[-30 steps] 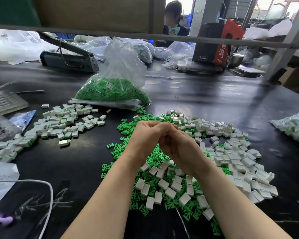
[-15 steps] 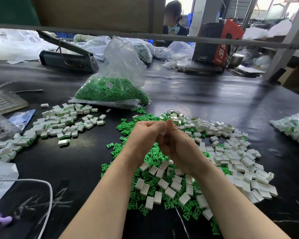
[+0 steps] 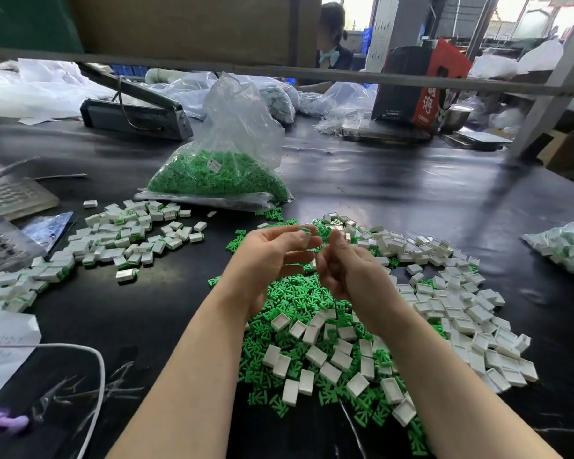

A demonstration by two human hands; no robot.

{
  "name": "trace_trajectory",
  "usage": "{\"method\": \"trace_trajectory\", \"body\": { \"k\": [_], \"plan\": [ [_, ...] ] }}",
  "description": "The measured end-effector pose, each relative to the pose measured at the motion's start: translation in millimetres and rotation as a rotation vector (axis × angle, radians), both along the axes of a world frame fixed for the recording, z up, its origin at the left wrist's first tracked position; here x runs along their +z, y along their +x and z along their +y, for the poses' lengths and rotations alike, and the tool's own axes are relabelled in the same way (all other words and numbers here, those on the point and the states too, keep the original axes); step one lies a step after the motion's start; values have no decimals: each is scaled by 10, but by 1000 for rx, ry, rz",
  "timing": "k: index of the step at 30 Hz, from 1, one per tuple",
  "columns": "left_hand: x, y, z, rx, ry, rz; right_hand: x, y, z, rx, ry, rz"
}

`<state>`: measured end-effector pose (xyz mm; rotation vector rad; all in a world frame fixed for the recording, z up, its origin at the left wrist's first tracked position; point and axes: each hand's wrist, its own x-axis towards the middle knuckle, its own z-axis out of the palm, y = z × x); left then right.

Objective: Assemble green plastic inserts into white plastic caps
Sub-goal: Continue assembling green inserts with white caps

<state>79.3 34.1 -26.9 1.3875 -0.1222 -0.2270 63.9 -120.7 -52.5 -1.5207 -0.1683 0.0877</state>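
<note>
White plastic cap (image 3: pixel 305 237) with a green edge sits pinched at the left hand (image 3: pixel 272 256) fingertips; the right hand (image 3: pixel 352 273) has its grip curled, contents too blurred to tell. Below them lie forked green inserts (image 3: pixel 299 293) mixed with boxy white caps (image 3: pixel 444 293), mid-worktop (image 3: pixel 395 193). Assembled pieces (image 3: pixel 113 246) spread toward the left edge.

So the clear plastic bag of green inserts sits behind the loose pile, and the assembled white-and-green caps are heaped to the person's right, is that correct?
Not quite: the head view shows the assembled white-and-green caps heaped to the person's left. The clear plastic bag of green inserts does sit behind the loose pile.
</note>
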Motion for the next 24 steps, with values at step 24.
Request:
{"method": "trace_trajectory", "body": {
  "k": [24],
  "plan": [
    [-110,208,913,747,-1163,283,-2,50,-469,-416,-1081,-123]
  ]
}}
